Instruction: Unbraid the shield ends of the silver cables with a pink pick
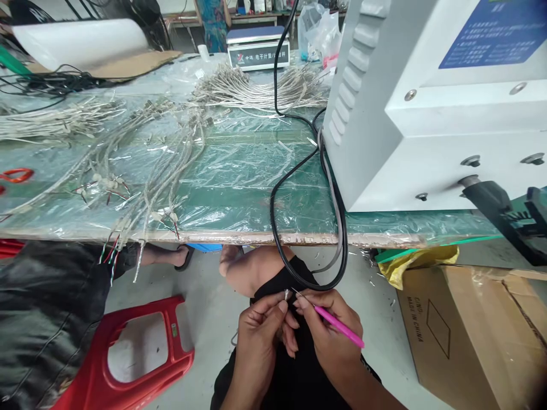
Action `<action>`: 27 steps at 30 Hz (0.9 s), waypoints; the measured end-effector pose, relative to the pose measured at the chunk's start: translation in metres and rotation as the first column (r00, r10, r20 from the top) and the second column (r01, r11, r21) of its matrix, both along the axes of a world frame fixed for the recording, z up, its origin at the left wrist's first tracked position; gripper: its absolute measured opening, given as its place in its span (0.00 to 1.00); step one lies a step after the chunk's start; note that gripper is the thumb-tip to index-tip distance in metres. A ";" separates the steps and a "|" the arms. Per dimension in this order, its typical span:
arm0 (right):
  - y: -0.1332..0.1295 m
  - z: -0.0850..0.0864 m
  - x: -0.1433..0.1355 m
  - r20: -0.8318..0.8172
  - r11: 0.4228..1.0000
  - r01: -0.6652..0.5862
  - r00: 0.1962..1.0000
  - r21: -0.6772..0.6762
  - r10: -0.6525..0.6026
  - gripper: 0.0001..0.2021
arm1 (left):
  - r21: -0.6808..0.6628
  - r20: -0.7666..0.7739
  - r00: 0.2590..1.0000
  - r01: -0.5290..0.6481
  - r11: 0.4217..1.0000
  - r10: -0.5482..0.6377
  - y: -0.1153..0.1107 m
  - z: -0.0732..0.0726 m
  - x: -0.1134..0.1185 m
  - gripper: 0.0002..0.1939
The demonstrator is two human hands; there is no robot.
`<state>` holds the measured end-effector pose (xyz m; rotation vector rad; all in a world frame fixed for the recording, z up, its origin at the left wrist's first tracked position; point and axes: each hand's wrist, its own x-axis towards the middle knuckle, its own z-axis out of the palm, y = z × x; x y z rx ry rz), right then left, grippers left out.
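Note:
Above my lap, my left hand [261,336] pinches a small silvery connector [286,294] between thumb and forefinger, with the other fingers curled below. My right hand [332,330] grips a slim tool with a bright pink handle [344,327], much like a pick. Its thin metal tip points left toward the connector; whether they touch is too small to tell. A loop of black cable [273,213] hangs over the table edge just above both hands.
A white machine [371,165] stands on the right of the film-covered green table [231,196]. Bundles of pale cables [171,142] lie left and behind, near a scale [258,57]. Below are a red stool [171,370], a cardboard box [431,336] and a seated person's dark-clothed leg [47,307].

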<state>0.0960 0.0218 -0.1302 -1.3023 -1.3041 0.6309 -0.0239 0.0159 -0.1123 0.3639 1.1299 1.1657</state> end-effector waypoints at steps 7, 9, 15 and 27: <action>0.003 0.005 0.001 0.047 0.998 -0.047 0.998 0.043 0.045 0.05 | 0.002 0.013 1.000 0.003 1.000 -0.003 -0.001 -0.002 -0.001 0.11; 0.003 0.004 0.001 0.060 0.997 -0.058 0.997 0.047 0.055 0.06 | 0.005 0.018 1.000 0.004 1.000 -0.004 -0.002 -0.003 -0.002 0.10; 0.000 0.003 0.003 0.088 0.995 -0.070 0.994 0.066 0.064 0.06 | 0.015 0.023 1.000 -0.001 1.000 0.001 -0.003 -0.005 -0.001 0.10; 0.000 0.004 0.001 0.088 0.995 -0.079 0.993 0.057 0.074 0.06 | -0.013 -0.003 1.000 0.028 1.000 -0.028 -0.001 -0.001 -0.001 0.13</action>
